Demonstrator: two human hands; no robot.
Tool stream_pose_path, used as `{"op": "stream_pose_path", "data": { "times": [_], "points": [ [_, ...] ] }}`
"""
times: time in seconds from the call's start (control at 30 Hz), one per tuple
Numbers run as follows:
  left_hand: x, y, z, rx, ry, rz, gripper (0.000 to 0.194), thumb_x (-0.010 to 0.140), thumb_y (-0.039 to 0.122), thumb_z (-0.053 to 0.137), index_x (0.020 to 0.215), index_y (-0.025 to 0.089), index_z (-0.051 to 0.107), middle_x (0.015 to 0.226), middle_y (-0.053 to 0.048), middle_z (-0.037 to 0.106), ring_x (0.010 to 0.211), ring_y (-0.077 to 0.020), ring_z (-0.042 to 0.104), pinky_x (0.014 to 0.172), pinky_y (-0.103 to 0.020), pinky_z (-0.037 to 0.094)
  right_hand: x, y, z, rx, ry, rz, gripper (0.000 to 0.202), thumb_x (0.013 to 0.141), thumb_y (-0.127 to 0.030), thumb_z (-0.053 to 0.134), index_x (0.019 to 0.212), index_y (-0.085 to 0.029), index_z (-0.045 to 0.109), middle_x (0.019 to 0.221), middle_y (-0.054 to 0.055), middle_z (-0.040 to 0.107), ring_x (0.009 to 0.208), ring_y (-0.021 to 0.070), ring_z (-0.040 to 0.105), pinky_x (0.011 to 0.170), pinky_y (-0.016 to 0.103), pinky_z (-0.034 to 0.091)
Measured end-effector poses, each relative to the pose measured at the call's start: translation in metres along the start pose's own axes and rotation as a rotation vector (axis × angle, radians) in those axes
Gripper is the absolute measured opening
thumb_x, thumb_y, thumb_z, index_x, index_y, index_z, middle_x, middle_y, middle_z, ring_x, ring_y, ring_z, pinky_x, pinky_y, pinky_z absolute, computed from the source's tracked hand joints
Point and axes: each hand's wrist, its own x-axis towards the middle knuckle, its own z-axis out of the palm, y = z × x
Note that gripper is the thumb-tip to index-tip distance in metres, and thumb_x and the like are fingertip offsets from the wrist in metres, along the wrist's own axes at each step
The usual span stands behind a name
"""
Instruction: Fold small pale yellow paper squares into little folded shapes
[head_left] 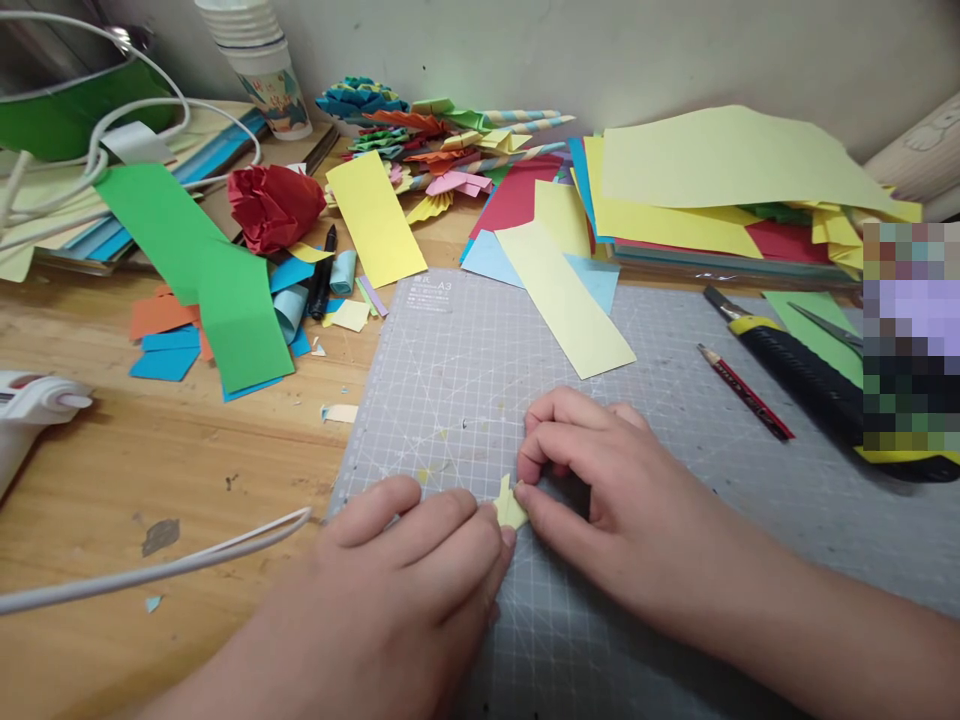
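Observation:
A small folded piece of pale yellow paper is held low over the grey cutting mat, with one narrow flap sticking up. My left hand closes on its left side, the fingertips pressed together and partly hiding it. On the other side, my right hand pinches the paper's right edge between thumb and curled fingers. Beyond the hands, a pale yellow paper strip lies across a light blue sheet at the mat's far edge.
To the right lie a pencil and a black-and-yellow utility knife. Stacked coloured paper stands at the back. Leftward are green strips, a crumpled red paper flower, a glue gun and a white cable.

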Motion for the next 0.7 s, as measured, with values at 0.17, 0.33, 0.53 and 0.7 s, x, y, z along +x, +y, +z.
{"op": "stream_pose_path", "data": {
  "times": [0.17,0.33,0.53,0.7],
  "points": [
    [-0.001,-0.003,0.002,-0.028,0.006,0.062,0.023,0.095,0.025,0.045,0.106,0.022,0.064,0.098,0.003,0.066,0.088,-0.0174,0.054,0.08,-0.033,0.039,0.0,-0.001,0.0,0.0,0.001,-0.001,0.015,0.08,-0.009,0.053,0.071,-0.02,0.055,0.084,-0.001,0.055,0.079,0.0164,0.052,0.074,0.038,0.033],
    [0.001,0.0,0.002,-0.007,-0.016,0.002,0.022,0.094,0.023,0.046,0.106,0.022,0.065,0.099,0.003,0.066,0.09,-0.0178,0.055,0.081,-0.035,0.039,0.0,0.001,0.001,-0.015,-0.004,-0.007,0.015,0.081,-0.009,0.053,0.071,-0.02,0.055,0.085,0.0,0.055,0.08,0.0171,0.053,0.075,0.039,0.034],
    [0.001,0.006,0.001,0.002,0.018,-0.027,0.022,0.093,0.027,0.049,0.108,0.021,0.064,0.099,0.002,0.067,0.091,-0.0179,0.056,0.086,-0.037,0.036,-0.013,-0.003,-0.006,-0.151,0.04,-0.066,0.011,0.086,-0.018,0.05,0.086,-0.021,0.06,0.089,0.005,0.06,0.076,0.0207,0.054,0.067,0.036,0.041],
    [0.001,0.0,0.006,0.027,0.019,0.029,0.024,0.095,0.028,0.043,0.102,0.022,0.065,0.1,0.005,0.066,0.092,-0.0162,0.055,0.086,-0.036,0.032,-0.042,-0.011,-0.001,-0.461,-0.02,-0.251,0.02,0.085,-0.023,0.05,0.095,-0.023,0.067,0.063,0.002,0.062,0.051,0.0209,0.055,0.048,0.037,0.036]
  ]
}}
